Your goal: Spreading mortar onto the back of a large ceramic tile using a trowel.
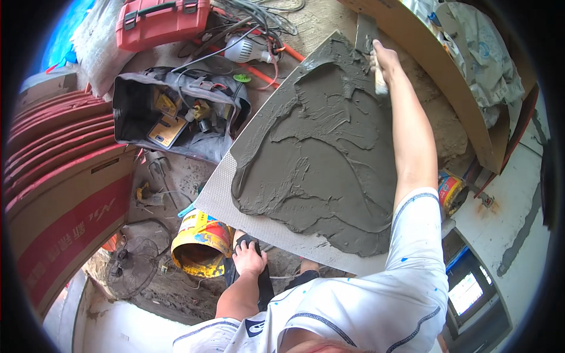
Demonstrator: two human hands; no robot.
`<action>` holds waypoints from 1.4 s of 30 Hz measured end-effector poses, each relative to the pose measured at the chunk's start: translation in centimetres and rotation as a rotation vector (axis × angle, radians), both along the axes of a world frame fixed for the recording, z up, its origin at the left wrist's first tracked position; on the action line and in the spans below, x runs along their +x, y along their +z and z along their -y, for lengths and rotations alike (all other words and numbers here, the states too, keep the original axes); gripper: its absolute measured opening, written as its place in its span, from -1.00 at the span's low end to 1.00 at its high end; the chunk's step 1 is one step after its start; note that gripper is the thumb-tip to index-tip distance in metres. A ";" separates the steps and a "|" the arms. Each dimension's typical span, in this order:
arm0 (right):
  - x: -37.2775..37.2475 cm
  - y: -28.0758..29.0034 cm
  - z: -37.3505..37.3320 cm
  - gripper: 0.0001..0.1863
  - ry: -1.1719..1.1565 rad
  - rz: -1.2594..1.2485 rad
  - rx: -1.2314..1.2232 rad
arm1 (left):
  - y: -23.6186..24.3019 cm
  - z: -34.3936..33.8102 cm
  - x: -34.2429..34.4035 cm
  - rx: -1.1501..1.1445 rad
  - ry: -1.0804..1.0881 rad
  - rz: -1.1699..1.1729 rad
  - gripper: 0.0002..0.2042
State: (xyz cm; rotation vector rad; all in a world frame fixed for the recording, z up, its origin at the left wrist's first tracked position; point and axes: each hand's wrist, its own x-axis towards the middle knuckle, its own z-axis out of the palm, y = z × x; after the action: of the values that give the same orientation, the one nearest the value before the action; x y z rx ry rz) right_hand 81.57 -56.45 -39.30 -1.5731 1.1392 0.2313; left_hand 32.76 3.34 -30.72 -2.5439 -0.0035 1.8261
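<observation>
My right hand (384,62) grips the handle of a flat metal trowel (365,34) at the top corner of a large dotted panel (220,194). Wet grey mortar (318,176) covers most of the panel in uneven swirls and ridges, leaving a pale textured band along the lower-left edge. My left hand (249,257) rests on my dark-clothed knee (265,285), just below the panel's left corner, with fingers apart and holding nothing.
A yellow bucket (200,256) lies tipped by my left leg. An open tool bag (179,115), red toolbox (162,20) and cables lie upper left. A standing fan (132,265) and stacked cartons (65,176) are left. A curved board (456,82) and another bucket (453,194) are right.
</observation>
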 end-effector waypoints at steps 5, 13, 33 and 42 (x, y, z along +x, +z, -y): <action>-7.8 2.3 -7.6 -0.53 0.072 0.155 0.076 | 0.6 -0.8 -1.2 0.029 0.031 0.039 -0.38; -35.8 1.6 7.3 -0.60 -0.261 -0.112 -0.058 | 0.2 1.6 -3.5 0.040 -0.075 0.092 -0.36; -11.8 1.7 -1.1 -0.54 0.459 -0.015 -0.028 | 0.6 1.2 -2.3 0.046 -0.032 0.065 -0.37; -12.2 2.1 -8.9 -0.59 -0.094 0.379 0.216 | 0.6 -0.7 -2.9 0.040 -0.002 0.082 -0.38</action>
State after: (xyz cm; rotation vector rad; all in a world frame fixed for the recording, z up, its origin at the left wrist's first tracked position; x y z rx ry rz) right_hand 69.40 -47.55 -37.15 -1.3008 0.8576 -0.0084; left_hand 29.89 4.01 -30.11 -2.5881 -0.0383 1.7024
